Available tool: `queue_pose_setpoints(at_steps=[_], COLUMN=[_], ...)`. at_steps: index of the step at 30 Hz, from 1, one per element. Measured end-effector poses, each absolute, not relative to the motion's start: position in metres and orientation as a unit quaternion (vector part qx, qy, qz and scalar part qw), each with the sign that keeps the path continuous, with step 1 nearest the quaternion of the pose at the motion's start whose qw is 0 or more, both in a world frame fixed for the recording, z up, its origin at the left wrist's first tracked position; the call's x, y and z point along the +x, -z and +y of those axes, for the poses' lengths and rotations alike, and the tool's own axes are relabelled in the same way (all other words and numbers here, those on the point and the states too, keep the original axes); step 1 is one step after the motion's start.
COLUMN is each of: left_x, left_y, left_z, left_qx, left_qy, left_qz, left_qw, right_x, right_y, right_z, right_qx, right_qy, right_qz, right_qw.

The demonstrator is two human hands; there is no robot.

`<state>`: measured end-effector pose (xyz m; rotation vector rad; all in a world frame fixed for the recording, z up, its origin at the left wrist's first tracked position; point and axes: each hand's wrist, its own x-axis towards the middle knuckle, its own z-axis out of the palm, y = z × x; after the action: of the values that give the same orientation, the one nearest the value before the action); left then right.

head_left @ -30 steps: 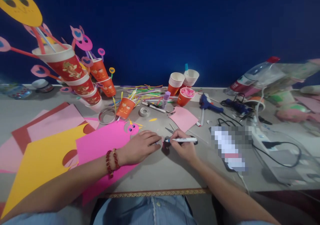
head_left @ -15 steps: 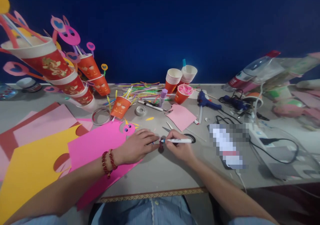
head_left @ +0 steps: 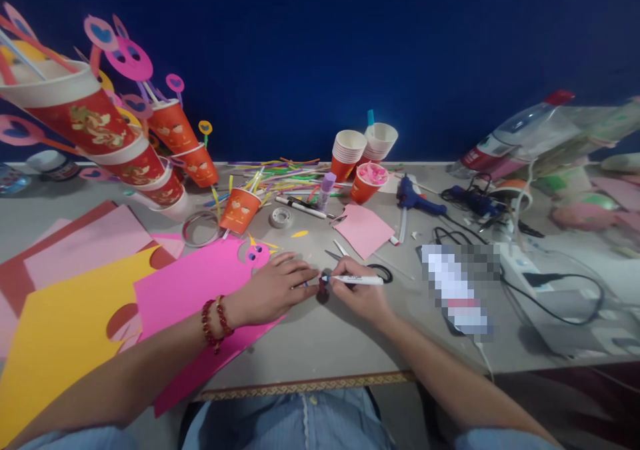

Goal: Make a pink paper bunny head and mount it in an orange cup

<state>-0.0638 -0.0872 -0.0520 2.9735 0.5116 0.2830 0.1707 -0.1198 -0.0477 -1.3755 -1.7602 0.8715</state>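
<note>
In the head view my right hand (head_left: 359, 291) is closed around a white marker (head_left: 360, 280), its blue tip pointing left. That tip meets a small dark reddish piece (head_left: 323, 293) on the table. My left hand (head_left: 280, 282) lies flat with its fingers stretched out, the fingertips at the left edge of this piece and partly hiding it. Just behind my right hand lie scissors (head_left: 341, 248) with black handles. A pink cut-out face (head_left: 257, 255) rests beyond my left hand, on a bright pink sheet (head_left: 187, 283) that runs under my left wrist.
Yellow paper (head_left: 70, 317) covers the left side. Tall stacked red cups (head_left: 100, 130) lean at far left. An orange cup (head_left: 240, 211), a tape roll (head_left: 281, 218), pink paper (head_left: 364, 230) and a blue glue gun (head_left: 415, 198) lie behind my hands. A phone (head_left: 455, 290) and cables are at right.
The whole view has shifted slightly. Both hands keep nearly the same place, with the marker tip still at the small dark piece.
</note>
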Motion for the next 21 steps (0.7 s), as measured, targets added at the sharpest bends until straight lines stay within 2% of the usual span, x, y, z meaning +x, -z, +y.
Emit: queue_pose_setpoints(at_steps=[21], left_x=[-0.0631], left_y=[0.0492], left_z=[-0.0879], left_qx=[0.978], left_qy=[-0.098], left_qz=[0.173], left_qw=[0.058], right_x=[0.1714], right_y=[0.0491], right_z=[-0.1205], right_qx=[-0.532], right_qy=[-0.326], right_qz=[-0.702], right_qw=[0.343])
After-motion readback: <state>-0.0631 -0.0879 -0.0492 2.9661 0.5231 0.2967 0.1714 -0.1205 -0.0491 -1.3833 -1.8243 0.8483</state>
